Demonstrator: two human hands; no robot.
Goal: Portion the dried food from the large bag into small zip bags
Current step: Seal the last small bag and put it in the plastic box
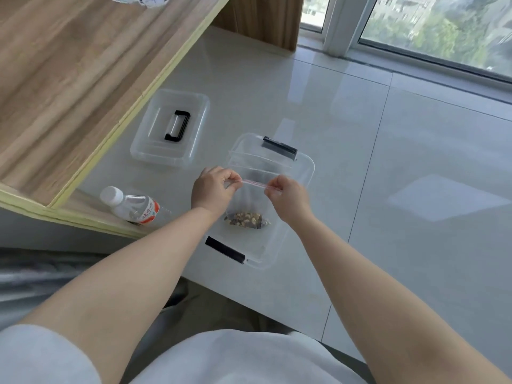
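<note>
A small clear zip bag (249,200) hangs upright between my two hands, with a little heap of mixed dried food (246,219) in its bottom. My left hand (213,187) pinches the left end of the pink zip strip. My right hand (285,194) pinches the right end, and the strip is stretched straight between them. The bag hangs over a clear plastic box (302,173) with black latches that stands on the pale floor. The large bag is not in sight.
The box's clear lid (144,151) with a black handle lies on the floor to the left. A water bottle (130,205) lies on its side on a low wooden shelf (69,92). A window (443,31) runs along the far right.
</note>
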